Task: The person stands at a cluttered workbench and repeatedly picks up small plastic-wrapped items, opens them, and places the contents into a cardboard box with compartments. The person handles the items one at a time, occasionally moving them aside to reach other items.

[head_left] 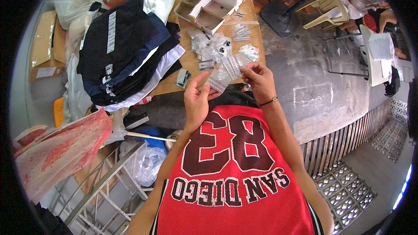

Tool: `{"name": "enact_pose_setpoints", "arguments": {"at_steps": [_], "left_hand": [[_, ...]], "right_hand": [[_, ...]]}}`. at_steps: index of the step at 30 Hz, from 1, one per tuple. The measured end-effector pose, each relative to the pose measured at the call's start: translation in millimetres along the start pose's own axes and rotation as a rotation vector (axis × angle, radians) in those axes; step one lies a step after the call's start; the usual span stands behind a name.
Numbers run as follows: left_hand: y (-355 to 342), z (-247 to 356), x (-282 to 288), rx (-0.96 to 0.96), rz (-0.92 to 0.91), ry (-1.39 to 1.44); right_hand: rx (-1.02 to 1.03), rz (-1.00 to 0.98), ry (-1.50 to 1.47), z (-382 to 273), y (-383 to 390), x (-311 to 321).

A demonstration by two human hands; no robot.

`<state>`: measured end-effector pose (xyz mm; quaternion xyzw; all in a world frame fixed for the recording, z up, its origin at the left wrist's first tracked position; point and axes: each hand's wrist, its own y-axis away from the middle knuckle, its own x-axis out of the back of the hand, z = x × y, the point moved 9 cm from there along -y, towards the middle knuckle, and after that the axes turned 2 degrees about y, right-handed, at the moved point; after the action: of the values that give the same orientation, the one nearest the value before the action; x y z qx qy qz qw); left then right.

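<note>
My left hand [197,102] holds a small clear plastic bag [219,81] by its lower left end, between thumb and fingers. The bag has pale contents that are too small to name. My right hand [260,82] is closed in a pinch at the bag's upper right, on a piece with rows of dark print [234,64]. Whether that piece is part of the bag or separate, I cannot tell. Just beyond my hands, a pile of small clear packets [213,45] lies on the wooden table [254,21]. A small dark-and-white packet [183,78] rests left of my left hand.
Folded dark and white garments [126,52] are stacked on the table's left. Divided cardboard boxes [217,4] stand at its far end, near small white pieces [249,53]. Right of the table are a beige plastic chair [324,8] and another person's arm [387,17].
</note>
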<state>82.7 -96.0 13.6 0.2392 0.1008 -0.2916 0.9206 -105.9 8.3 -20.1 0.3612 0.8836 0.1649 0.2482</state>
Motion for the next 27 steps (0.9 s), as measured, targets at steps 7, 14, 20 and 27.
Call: {"name": "enact_pose_setpoints", "arguments": {"at_steps": [7, 14, 20, 27], "left_hand": [[-4.8, -7.1, 1.3, 0.028, -0.008, -0.014], [-9.6, -33.4, 17.5, 0.044, 0.085, -0.218], [-11.9, -54.8, 9.9, 0.016, -0.020, -0.394], [-17.0, -71.1, 38.0, 0.123, -0.004, -0.324]], "right_hand": [[0.207, -0.074, 0.412, 2.7, 6.4, -21.4], [0.004, -0.137, 0.531, 44.3, 9.9, -28.2], [-0.178, -0.115, 0.355, 69.4, 14.8, -1.3], [0.033, 0.061, 0.881, 56.7, -35.6, 100.4]]}}
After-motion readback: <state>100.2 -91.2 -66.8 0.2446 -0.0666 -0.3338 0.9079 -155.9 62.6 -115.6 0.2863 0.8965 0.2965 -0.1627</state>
